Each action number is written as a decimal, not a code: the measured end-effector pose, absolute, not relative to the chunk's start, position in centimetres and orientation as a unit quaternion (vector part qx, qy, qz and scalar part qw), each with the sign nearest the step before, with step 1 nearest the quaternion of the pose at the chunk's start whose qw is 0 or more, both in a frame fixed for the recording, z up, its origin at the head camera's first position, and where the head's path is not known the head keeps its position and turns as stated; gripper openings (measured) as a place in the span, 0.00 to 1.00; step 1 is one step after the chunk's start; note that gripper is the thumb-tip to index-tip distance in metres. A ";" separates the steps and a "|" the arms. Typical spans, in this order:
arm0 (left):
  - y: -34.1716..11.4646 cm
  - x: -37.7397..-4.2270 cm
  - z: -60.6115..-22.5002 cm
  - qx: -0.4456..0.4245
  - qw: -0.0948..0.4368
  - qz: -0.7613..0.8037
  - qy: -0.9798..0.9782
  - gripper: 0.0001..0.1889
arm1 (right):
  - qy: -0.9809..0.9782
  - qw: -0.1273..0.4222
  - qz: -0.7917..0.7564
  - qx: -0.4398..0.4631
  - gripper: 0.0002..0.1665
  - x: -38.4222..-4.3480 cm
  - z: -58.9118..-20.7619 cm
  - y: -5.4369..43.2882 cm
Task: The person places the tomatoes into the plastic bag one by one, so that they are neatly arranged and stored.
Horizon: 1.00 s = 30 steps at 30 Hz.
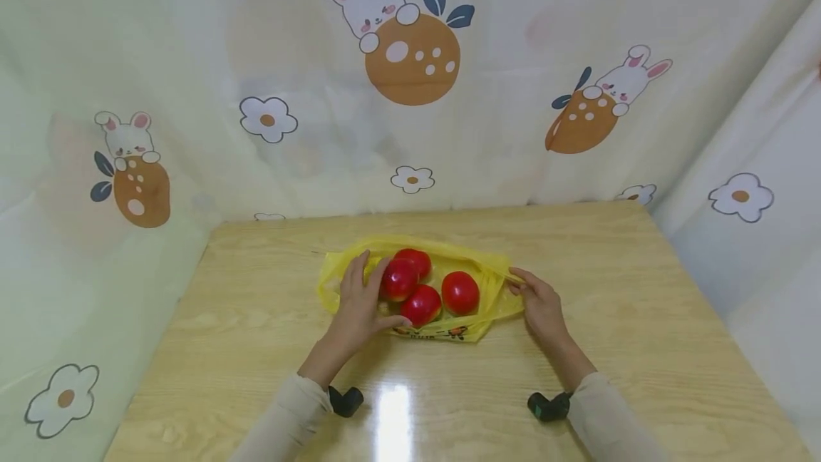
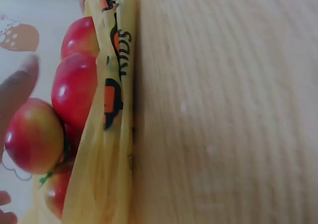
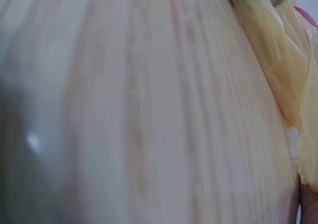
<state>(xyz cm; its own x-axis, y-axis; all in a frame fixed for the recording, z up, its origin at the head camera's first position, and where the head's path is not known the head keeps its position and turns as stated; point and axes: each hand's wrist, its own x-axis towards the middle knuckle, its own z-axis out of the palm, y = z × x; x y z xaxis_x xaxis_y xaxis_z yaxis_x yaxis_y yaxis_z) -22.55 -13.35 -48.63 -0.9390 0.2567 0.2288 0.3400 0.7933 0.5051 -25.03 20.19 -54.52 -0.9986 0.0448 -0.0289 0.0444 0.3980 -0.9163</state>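
Observation:
A yellow plastic bag point(image 1: 497, 262) lies on its side on the table, its mouth spread wide around several glossy red apples. In the left wrist view, an apple point(image 2: 35, 136) shows a yellow-green flush, and black and orange print marks the bag's side point(image 2: 113, 102). My left hand point(image 1: 360, 305) reaches over the bag's left part, thumb and fingers spread beside the leftmost apple point(image 1: 399, 279). Another apple point(image 1: 460, 293) sits apart toward the right. My right hand point(image 1: 540, 305) pinches the bag's right end; in the right wrist view, that hand point(image 3: 309, 204) is mostly out of frame.
The light wood table point(image 1: 256, 348) extends around the bag on all sides. A curtain point(image 1: 500, 120) printed with rabbits and flowers hangs behind the table's far edge and along both sides. Black wrist devices point(image 1: 549, 406) sit at both sleeve cuffs.

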 end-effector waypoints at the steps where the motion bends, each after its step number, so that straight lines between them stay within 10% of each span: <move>1: -13.6 -22.4 -48.7 -0.154 0.083 -0.279 -0.944 0.56 | -0.836 0.001 0.548 -0.027 0.24 -25.0 -54.5 20.1; 19: -16.2 -21.0 -49.3 -0.125 0.214 -0.309 -0.918 0.34 | -0.847 -0.012 0.530 -0.033 0.24 -25.9 -54.1 22.7; 30: -15.8 -22.9 -47.5 -0.152 0.192 -0.271 -0.931 0.29 | -0.900 -0.036 0.433 0.030 0.27 -26.3 -53.3 23.3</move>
